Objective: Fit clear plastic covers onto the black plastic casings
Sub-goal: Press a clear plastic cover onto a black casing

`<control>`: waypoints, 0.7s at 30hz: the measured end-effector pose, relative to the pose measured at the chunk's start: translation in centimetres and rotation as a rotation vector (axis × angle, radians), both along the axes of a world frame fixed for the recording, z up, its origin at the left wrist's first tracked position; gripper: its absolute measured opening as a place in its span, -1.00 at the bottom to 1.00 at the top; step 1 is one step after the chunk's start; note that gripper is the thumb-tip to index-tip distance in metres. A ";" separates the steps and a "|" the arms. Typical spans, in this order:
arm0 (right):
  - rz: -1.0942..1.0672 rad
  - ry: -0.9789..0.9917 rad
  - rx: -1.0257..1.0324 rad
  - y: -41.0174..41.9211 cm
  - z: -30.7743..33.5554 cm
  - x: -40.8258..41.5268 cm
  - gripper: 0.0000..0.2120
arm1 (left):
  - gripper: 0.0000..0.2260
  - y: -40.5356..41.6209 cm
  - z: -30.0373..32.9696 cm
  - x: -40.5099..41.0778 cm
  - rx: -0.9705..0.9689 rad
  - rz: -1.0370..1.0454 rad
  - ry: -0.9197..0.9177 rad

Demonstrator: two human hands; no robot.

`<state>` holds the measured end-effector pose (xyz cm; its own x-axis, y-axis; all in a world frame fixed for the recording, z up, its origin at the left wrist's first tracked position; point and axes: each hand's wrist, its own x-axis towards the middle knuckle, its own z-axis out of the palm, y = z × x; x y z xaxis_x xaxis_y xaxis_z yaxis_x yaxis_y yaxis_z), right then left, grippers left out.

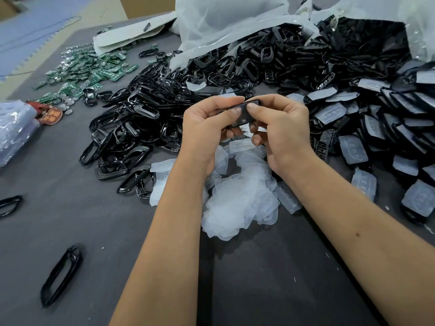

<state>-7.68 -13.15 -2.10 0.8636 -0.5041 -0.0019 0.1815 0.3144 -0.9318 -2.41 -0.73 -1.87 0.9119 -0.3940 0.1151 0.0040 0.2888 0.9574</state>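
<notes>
Both my hands hold one black plastic casing (243, 114) above the table's middle. My left hand (207, 123) grips its left end, thumb pressing on top. My right hand (280, 125) grips its right end, thumb also on top. A clear cover seems to lie on the casing, mostly hidden by my fingers. Below my hands lies a heap of loose clear plastic covers (240, 198). At the right is a pile of casings with covers fitted (367, 128). A big heap of black frames (141, 118) lies to the left.
Green circuit boards (94, 69) are scattered at the far left. White plastic bags (226, 24) spill black parts at the back. A folded clear bag (14, 128) sits at the left edge. Single black frames (61, 276) lie on the grey table (259, 290) near me.
</notes>
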 end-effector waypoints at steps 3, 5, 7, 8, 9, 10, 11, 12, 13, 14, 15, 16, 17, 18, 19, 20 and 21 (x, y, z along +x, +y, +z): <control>-0.015 0.002 -0.040 0.1 0.0 0.1 -0.86 | -0.82 0.0 0.0 0.0 0.030 0.033 0.000; -0.021 0.014 -0.074 0.1 -0.1 0.1 -0.83 | -0.82 -0.1 0.0 0.1 0.041 0.056 0.013; -0.013 0.013 -0.083 0.1 0.0 0.2 -0.81 | -0.83 -0.2 0.0 0.1 0.048 0.078 0.026; -0.009 0.008 -0.081 0.1 0.0 0.2 -0.81 | -0.83 -0.2 0.0 0.1 0.048 0.084 0.030; -0.008 0.003 -0.088 0.1 0.0 0.2 -0.82 | -0.83 -0.2 0.0 0.1 0.042 0.084 0.033; -0.012 0.001 -0.110 0.1 -0.1 0.1 -0.85 | -0.83 -0.2 0.0 0.1 0.033 0.078 0.035; -0.019 0.000 -0.141 0.1 -0.1 0.1 -0.89 | -0.83 -0.2 0.0 0.0 0.025 0.067 0.034; -0.025 -0.002 -0.168 0.1 -0.2 0.1 -0.93 | -0.83 -0.2 0.0 0.0 0.022 0.055 0.030; -0.028 -0.002 -0.182 0.1 -0.3 0.0 -0.96 | -0.83 -0.2 0.0 0.0 0.024 0.044 0.024; -0.030 0.001 -0.185 0.1 -0.3 0.0 -0.97 | -0.82 -0.2 0.0 0.0 0.026 0.036 0.019; -0.030 0.005 -0.181 0.1 -0.3 0.0 -0.96 | -0.82 -0.2 0.0 0.0 0.028 0.032 0.016; -0.028 0.008 -0.170 0.1 -0.3 0.1 -0.96 | -0.82 -0.2 0.0 0.0 0.028 0.032 0.014; -0.023 0.010 -0.149 0.0 -0.2 0.1 -0.95 | -0.82 -0.2 0.0 0.0 0.029 0.032 0.013; -0.014 0.011 -0.115 0.0 -0.1 0.1 -0.95 | -0.83 -0.2 0.0 0.0 0.030 0.034 0.011; -0.007 0.013 -0.079 0.0 -0.1 0.1 -0.95 | -0.83 -0.3 0.0 -0.1 0.035 0.038 0.010; -0.002 0.016 -0.051 -0.1 0.0 0.1 -0.94 | -0.83 -0.3 0.0 -0.1 0.043 0.046 0.007; 0.000 0.019 -0.037 -0.1 0.0 0.1 -0.92 | -0.83 -0.3 0.0 -0.1 0.052 0.055 0.004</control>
